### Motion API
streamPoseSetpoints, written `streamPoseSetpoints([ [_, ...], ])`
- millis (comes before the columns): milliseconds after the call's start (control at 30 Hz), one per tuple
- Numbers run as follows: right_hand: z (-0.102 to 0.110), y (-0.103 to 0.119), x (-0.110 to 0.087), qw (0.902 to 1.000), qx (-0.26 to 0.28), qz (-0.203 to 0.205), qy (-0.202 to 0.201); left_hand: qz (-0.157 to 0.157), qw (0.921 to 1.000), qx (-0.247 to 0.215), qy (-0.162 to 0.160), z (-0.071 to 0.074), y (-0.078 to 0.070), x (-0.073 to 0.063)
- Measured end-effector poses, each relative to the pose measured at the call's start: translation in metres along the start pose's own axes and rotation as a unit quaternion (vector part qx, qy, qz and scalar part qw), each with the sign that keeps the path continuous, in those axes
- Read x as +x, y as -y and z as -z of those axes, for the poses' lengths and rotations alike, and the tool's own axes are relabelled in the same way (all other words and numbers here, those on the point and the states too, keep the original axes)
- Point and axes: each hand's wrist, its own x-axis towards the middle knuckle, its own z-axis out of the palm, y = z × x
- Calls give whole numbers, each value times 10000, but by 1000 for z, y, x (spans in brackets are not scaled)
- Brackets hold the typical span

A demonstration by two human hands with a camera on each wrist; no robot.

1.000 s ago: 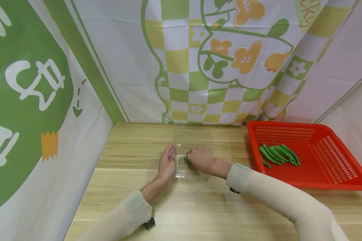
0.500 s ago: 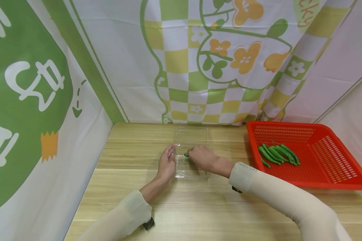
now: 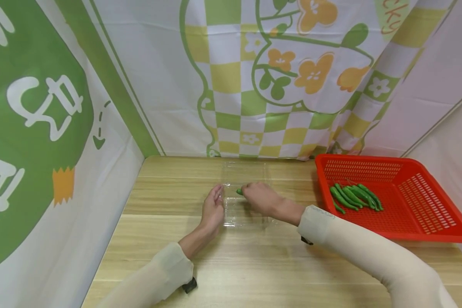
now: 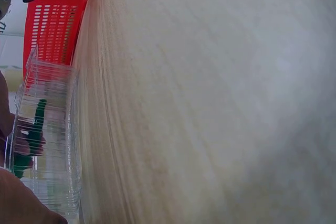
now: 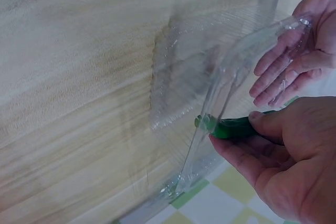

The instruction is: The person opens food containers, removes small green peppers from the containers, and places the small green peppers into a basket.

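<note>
A clear plastic clamshell box point(image 3: 234, 216) lies opened out on the wooden table, its lid point(image 3: 244, 171) toward the back. Along its left side rests the left hand point(image 3: 212, 211); in the right wrist view its fingers point(image 5: 273, 80) extend fairly straight against the clear wall. Over the box, the right hand point(image 3: 262, 199) pinches a green chili pepper point(image 5: 233, 128) between thumb and fingers, the stem end poking out past the fingertips. Through the ribbed plastic, the left wrist view shows the pepper point(image 4: 38, 124) in front of the right fingers.
On the right stands a red perforated basket point(image 3: 404, 205) with several green chili peppers point(image 3: 356, 197) bunched at its left side. A checked, flower-printed cloth point(image 3: 269, 85) hangs behind the table point(image 3: 169, 205). White and green panels flank both sides.
The right hand has shifted slightly up and to the right over the box, with the pepper still pinched in it. The left hand has stayed in place at the box's side.
</note>
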Motion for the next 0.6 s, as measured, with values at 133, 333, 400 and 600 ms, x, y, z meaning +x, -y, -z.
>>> streamPoseSetpoints([
  [133, 4, 0, 0, 9999, 104, -36, -61, 16, 10000, 32, -28, 0, 0, 0],
  [333, 11, -2, -4, 9994, 331, -112, 10, 62, 10000, 6, 0, 0, 0, 0],
  [400, 15, -2, -5, 9990, 422, -154, 43, 83, 10000, 18, 0, 1, 0, 1],
  [600, 25, -5, -8, 9985, 453, -297, 58, 62, 10000, 48, -10, 1, 1, 1],
])
